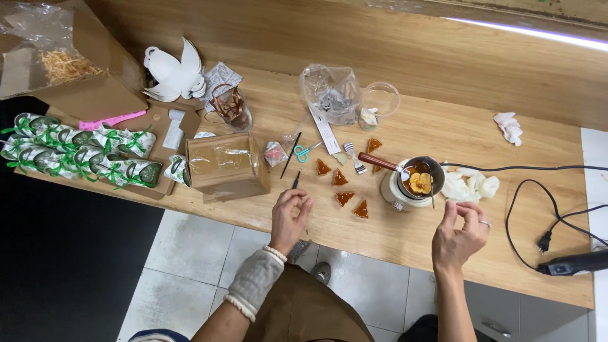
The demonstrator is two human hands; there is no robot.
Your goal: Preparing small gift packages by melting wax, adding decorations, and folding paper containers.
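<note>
My left hand (289, 216) rests at the near edge of the wooden table (405, 234), fingers curled around the lower end of a thin black stick (296, 180). My right hand (460, 235) hovers just in front of a small pot (413, 183) on a white warmer, fingertips pinched together on a thin metal tool that reaches to the pot's rim. Amber liquid and a yellow flower shape fill the pot, which has a wooden handle. Several amber triangular pieces (343, 197) lie on the table between my two hands.
A small cardboard box (225, 166) stands left of my left hand. Green-ribboned packets (76, 155) fill a tray at far left. Scissors (305, 151), plastic bag (329, 92), white dove figure (172, 73), crumpled tissues (472, 185), a black cable and tool (573, 265) lie around.
</note>
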